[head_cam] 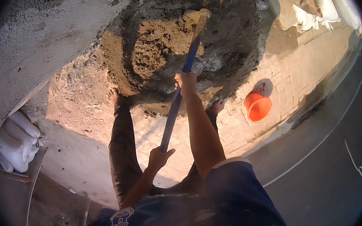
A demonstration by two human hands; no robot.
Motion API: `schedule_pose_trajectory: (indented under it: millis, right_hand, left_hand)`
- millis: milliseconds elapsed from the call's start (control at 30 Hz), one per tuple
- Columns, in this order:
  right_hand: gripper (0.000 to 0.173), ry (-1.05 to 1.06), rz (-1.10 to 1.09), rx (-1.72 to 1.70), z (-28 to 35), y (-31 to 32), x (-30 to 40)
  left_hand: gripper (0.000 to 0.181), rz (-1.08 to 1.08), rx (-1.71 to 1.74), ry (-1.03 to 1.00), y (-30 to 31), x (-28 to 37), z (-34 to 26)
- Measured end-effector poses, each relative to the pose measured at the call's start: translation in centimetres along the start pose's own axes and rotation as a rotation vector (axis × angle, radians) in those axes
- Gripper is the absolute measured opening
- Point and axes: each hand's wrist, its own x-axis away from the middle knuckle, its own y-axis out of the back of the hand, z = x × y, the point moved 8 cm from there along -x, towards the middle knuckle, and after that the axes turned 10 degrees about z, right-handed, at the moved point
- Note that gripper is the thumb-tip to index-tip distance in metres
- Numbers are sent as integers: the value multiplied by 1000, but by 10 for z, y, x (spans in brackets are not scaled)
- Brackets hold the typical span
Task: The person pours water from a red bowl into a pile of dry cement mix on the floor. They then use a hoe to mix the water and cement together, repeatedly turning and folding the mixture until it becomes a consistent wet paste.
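Note:
Both hands grip the long blue handle [171, 120] of a mortar-caked hoe. My right hand [186, 83] is wrapped around the middle of the shaft. Lower down, close to my body, my left hand [160, 159] holds the rear end, its thumb pointing to the side. The hoe's head [197, 16] is at the far end, coated in mud-coloured mix, and its blade is partly hidden. It rests at a heap of damp sand or mortar [151, 44], with wet grey mix [208, 65] pooled beside the handle.
My bare feet stand at the mix's near edge. An orange bucket [257, 107] lies tipped on the brick paving [289, 74] to the right. A rough plastered wall [62, 26] rises at left. White sacks [18, 139] are stacked at lower left, more sacks [328, 11] at upper right.

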Motion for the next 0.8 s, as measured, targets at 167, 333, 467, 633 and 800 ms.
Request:
schedule_pose_trajectory:
  millis: [167, 333, 467, 633, 800]
  right_hand:
    - [14, 67, 3, -121, -32, 4, 72]
    - [28, 373, -142, -239, 18, 56, 133]
    - [32, 556, -354, -105, 109, 114, 109]
    - [19, 61, -298, -222, 61, 167, -9]
    - [5, -8, -386, -512, -3, 66, 2]
  left_hand:
    - [39, -164, -107, -122, -11, -3, 66]
    - [32, -209, -222, -213, 5, -1, 19]
    - [32, 8, -554, -400, 10, -12, -91]
    - [22, 46, -625, -277, 98, 39, -185]
    - [19, -51, -862, -284, 193, 59, -158]
